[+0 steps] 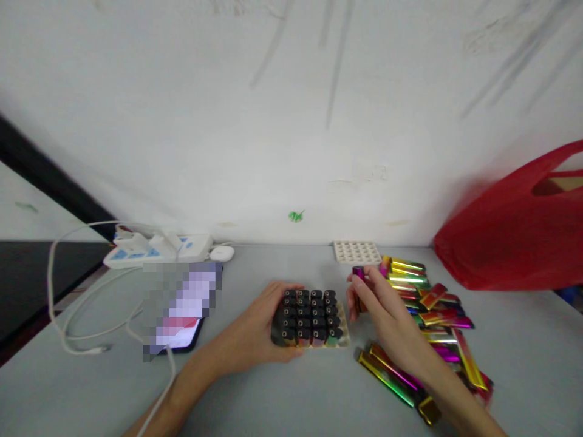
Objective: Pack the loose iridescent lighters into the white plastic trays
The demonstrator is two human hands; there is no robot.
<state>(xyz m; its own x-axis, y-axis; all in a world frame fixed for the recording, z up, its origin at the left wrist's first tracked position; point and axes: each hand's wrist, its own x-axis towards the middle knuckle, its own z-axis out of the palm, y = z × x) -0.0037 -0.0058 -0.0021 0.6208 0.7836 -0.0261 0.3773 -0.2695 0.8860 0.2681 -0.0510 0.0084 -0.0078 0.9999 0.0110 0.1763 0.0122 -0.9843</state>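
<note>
My left hand (255,328) is closed around the left side of a pale tray (345,334), its thumb at the near edge and fingers at the far side. Rows of black-topped lighters (312,317) stand upright in that tray, and bare slots show along its right side. Just right of the tray, my right hand (376,297) pinches a shiny purple lighter (358,272) roughly upright; its lower part is hidden by the fingers. Beneath and beside my right forearm lie loose metallic lighters (387,379) in gold, green, purple and red.
A second pale slotted tray (356,251) lies by the wall. More lighters (449,318) are heaped at right, near a red bag (514,237). At left are a phone (189,315), a power strip (159,250), a white charging cable (52,285) and a small white case (222,253).
</note>
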